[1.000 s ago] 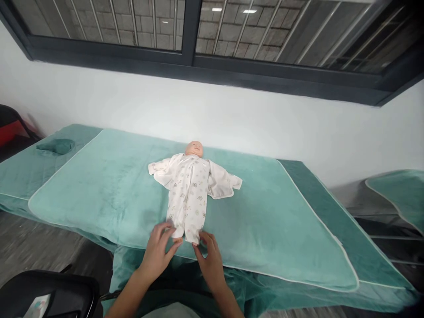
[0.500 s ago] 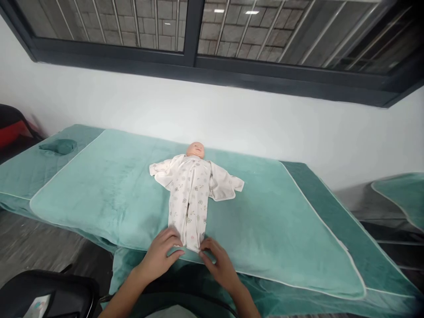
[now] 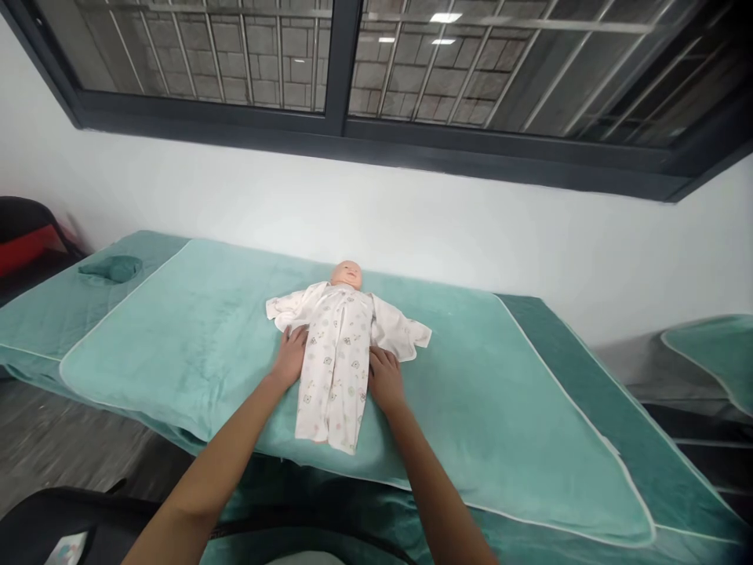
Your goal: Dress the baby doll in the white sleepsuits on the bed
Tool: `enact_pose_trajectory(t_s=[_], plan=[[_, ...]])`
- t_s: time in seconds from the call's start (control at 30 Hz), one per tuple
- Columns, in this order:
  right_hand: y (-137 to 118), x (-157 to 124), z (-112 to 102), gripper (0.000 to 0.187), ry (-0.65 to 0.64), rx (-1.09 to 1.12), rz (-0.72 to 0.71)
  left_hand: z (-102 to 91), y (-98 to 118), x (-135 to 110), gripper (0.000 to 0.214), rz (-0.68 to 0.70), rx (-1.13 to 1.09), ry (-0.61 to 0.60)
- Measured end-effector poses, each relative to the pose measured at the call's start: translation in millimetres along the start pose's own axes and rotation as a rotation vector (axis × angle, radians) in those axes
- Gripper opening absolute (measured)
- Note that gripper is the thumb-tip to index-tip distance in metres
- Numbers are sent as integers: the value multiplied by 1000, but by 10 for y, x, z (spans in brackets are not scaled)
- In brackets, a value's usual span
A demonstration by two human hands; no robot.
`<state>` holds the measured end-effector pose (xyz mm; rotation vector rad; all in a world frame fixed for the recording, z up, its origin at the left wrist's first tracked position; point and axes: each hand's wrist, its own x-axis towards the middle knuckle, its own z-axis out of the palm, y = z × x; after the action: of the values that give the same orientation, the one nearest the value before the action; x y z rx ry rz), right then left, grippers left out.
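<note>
While the clothed doll (image 3: 335, 353) lay near mid-frame between left fingers (image 3: 295, 336) and right fingers (image 3: 384, 357), whether either gripped it I couldn't tell

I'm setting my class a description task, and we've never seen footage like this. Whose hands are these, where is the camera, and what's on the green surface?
There's no machine: these are a person's two bare hands. The camera is worn on that person's head, looking forward and down. A doll lies face up on a green cover, dressed in a white patterned garment with its sleeves spread. The left hand and right hand are at either side of the garment; whether their fingers grip any cloth is unclear.
</note>
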<state>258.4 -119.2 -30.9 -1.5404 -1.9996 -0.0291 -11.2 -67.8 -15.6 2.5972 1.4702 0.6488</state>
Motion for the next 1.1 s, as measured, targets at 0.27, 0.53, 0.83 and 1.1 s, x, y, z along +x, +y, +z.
enact_pose_trajectory(t_s=[0.27, 0.53, 0.83, 1.1], plan=[[74, -117, -112, 25, 93, 307, -59, 84, 82, 48, 36, 151, -93, -8], [11, -115, -51, 30, -71, 28, -26, 43, 114, 44, 32, 120, -136, -29], [48, -142, -155, 30, -56, 460, -119, 54, 131, 6, 19, 93, -126, 7], [-41, -136, -152, 24, -61, 402, -77, 66, 114, -2, 22, 43, -78, 36]])
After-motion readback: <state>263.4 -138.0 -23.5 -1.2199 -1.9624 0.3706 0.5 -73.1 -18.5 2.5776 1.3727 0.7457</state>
